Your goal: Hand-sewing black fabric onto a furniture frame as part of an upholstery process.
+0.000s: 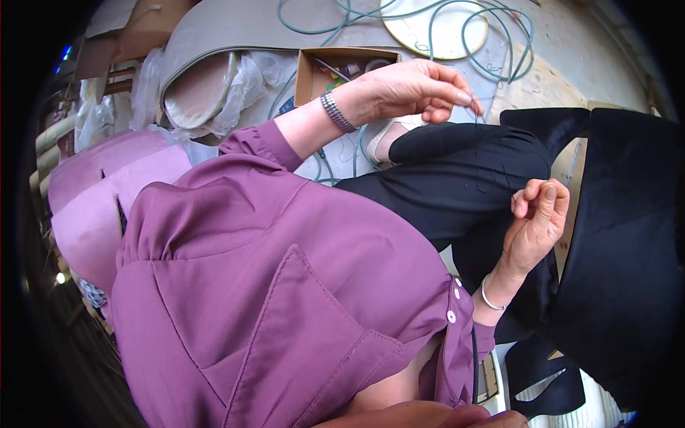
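My left hand (421, 89), with a metal watch band at its wrist, is raised at the upper middle. Its thumb and forefinger are pinched on a thin dark thread (477, 153), which hangs down in front of the black trouser leg (457, 164). At the right, my right hand (539, 214), with a bangle on the wrist, has its fingers curled in against the thumb. The thread loops toward this hand, but what its fingertips hold, if anything, is too small to make out. Black fabric (621, 235) lies just beyond it on the right.
An open cardboard box (307, 78) with small coloured items stands behind my left wrist. Teal tubing (499, 75) coils around a round white disc (428, 28). Plastic bags (260, 78) lie at the upper left, and pinkish-purple sheets (107, 192) hang by my left side.
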Demonstrator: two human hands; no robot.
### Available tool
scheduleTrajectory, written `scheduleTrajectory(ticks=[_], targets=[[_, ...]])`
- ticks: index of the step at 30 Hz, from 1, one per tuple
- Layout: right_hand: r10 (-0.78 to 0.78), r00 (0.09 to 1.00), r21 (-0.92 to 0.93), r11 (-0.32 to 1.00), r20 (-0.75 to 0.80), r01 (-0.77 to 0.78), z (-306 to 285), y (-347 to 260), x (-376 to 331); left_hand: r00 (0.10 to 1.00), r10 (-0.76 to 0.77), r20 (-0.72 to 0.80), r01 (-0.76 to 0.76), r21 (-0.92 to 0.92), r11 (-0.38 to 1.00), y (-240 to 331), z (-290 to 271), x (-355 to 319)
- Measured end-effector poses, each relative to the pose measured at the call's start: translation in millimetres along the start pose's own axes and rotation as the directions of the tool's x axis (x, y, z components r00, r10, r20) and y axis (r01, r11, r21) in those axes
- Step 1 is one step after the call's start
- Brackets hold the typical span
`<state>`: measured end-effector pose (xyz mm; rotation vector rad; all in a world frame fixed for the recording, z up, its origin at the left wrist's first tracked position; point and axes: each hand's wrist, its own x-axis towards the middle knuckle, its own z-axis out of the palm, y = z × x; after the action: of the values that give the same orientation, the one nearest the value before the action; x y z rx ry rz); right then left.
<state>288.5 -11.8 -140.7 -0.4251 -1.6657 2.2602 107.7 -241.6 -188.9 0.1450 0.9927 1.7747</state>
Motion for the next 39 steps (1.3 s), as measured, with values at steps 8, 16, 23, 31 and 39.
scheduleTrajectory(ticks=[8, 16, 23, 31, 39], targets=[[0.094, 0.995, -0.053, 0.994, 0.043, -0.092, 13, 9, 4, 0.954, 0.133, -0.269, -0.077, 0.210, 0.975, -15, -67, 54], [0.136, 0.990, 0.026, 0.990, 0.038, -0.137, 11, 10, 10, 0.858, 0.174, -0.484, -0.104, 0.169, 0.980, -17, -119, 101], [0.129, 0.991, -0.024, 0.992, 0.045, -0.128, 12, 12, 8, 0.805, 0.380, -0.455, 0.514, 0.855, -0.065, -45, -234, 192], [0.164, 0.986, -0.020, 0.986, -0.001, -0.164, 13, 7, 11, 0.881, 0.130, -0.455, 0.462, 0.767, -0.444, -72, -245, 259], [0.210, 0.978, 0.024, 0.978, -0.008, -0.209, 16, 5, 13, 0.873, 0.375, -0.311, 0.443, 0.827, -0.345, -47, -234, 232]])
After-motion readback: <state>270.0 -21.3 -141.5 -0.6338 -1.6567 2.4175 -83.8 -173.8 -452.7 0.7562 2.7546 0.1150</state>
